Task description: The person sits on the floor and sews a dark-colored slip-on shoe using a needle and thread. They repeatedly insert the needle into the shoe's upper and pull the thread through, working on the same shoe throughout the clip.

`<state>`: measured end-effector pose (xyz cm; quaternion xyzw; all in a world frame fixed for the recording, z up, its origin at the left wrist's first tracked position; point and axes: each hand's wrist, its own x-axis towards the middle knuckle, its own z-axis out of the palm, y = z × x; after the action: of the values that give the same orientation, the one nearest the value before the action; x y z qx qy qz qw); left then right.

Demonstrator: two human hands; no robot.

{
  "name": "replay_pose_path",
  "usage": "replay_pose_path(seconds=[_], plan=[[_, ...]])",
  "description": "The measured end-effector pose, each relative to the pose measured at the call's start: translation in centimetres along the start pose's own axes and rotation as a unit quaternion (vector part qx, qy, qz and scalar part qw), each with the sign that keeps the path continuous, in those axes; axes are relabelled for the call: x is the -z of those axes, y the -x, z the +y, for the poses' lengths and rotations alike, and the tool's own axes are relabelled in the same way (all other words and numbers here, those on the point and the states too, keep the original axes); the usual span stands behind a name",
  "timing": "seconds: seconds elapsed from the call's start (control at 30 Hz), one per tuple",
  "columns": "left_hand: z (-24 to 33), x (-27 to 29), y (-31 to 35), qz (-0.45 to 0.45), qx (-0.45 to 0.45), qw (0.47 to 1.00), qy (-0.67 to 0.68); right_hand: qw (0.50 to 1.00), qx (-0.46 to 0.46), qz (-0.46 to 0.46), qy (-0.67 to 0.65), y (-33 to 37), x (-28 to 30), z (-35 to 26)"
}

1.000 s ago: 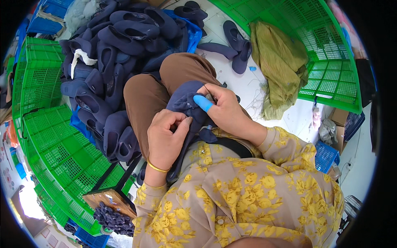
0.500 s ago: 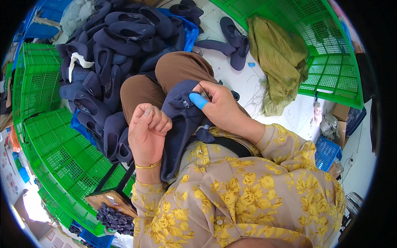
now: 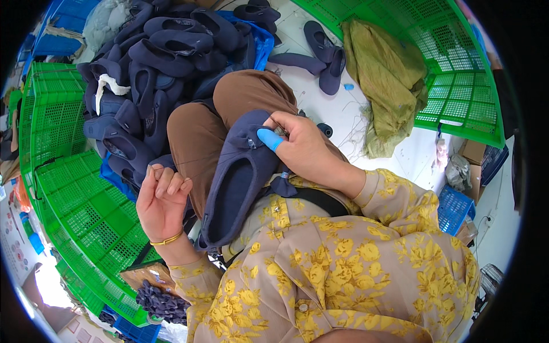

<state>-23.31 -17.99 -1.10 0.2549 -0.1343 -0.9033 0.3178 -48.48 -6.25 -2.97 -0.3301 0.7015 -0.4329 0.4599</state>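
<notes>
A dark navy slipper lies across my lap, its opening facing up and its toe pointing away from me. At the toe, my right hand grips it, a blue cover on the thumb, beside a small bow-like piece on the upper. My left hand is raised to the left of the slipper with its fingers curled and pinched. A thin dark thread appears to run from these fingers to the slipper's toe. Whether a needle is in the pinch cannot be made out.
A large heap of navy slippers lies ahead to the left on blue sheeting. Green plastic crates stand at left and far right. An olive cloth hangs near loose slippers. Small navy pieces sit at lower left.
My left hand has moved left and slightly down, away from the slipper, exposing its opening. The slipper's heel has swung a little left. My right hand keeps its hold at the toe.
</notes>
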Motion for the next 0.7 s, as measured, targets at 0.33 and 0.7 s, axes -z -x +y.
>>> replay_pose_path(seconds=[0.33,0.7], plan=[[-1.3,-1.5,-0.6,0.013,-0.048,0.998,0.036,0.999,0.019,0.012,0.042,0.0,-0.3,0.1],[-0.6,0.0,-0.9,-0.019,-0.022,0.999,0.032,0.998,0.048,0.021,0.023,0.0,0.0,0.7]])
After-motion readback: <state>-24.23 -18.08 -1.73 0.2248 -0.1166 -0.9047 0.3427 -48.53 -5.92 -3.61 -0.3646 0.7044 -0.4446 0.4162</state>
